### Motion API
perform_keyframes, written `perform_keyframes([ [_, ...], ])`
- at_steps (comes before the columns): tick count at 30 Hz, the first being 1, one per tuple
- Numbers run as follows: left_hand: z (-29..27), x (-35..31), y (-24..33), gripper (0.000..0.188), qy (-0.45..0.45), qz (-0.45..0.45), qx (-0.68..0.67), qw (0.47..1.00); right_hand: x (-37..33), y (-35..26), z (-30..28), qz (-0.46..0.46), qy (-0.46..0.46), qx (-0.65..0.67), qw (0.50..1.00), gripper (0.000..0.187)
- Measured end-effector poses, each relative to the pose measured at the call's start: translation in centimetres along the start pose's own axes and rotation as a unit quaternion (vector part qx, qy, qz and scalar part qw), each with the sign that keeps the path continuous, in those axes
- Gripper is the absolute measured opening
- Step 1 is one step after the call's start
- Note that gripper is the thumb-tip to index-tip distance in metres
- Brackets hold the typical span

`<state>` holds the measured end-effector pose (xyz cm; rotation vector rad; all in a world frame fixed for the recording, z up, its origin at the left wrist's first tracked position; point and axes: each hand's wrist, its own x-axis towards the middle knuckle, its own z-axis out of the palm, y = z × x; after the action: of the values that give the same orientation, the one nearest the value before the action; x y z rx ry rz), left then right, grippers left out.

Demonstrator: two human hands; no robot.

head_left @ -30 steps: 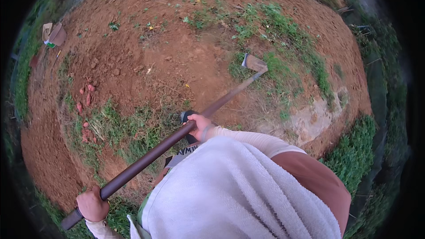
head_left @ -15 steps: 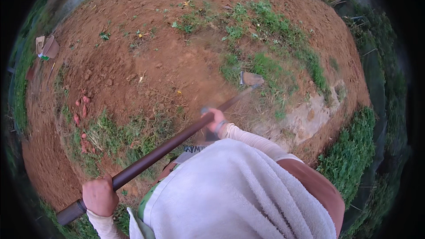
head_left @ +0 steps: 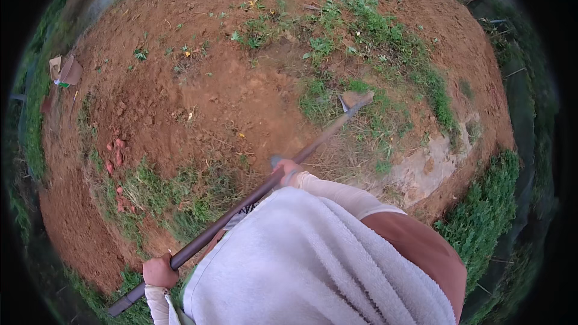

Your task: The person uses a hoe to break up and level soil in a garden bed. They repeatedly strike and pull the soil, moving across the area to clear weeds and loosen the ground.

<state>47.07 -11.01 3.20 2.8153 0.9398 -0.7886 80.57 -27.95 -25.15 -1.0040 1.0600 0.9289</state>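
A hoe [head_left: 223,219] slants across in front of me, its dark brown shaft rising from the lower left toward the right. Near the butt end, my left hand [head_left: 161,271] is wrapped round the shaft. Farther up, my right hand [head_left: 288,171] grips it too, slightly blurred. The soil-coloured hoe blade [head_left: 356,100] is at the far end, over green weeds right of the middle; whether it touches the ground I cannot tell. A white towel [head_left: 319,253] hangs in front of my body and hides part of the ground.
Several reddish tubers [head_left: 118,156], like sweet potatoes, lie on the soil at the left beside cut vines [head_left: 174,198]. A bucket [head_left: 71,71] stands at the far left. A pale bare patch [head_left: 424,168] and leafy plants [head_left: 481,198] are on the right.
My left hand has moved right and lower in view with the butt of the hoe. The blade has shifted slightly right and farther away, and looks turned. Both hands keep their grip.
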Motion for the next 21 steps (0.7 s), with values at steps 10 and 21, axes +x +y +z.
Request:
perform_keyframes([
  [10,0.5,11.7,13.3,0.019,0.036,0.034,-0.162,0.986,-2.7,-21.2,4.4,-0.192,-0.13,0.029,0.972,0.013],
  [21,-5.4,5.9,11.2,0.01,-0.028,-0.069,-0.056,0.996,2.0,-12.3,6.4,-0.015,-0.069,-0.007,0.997,0.015],
])
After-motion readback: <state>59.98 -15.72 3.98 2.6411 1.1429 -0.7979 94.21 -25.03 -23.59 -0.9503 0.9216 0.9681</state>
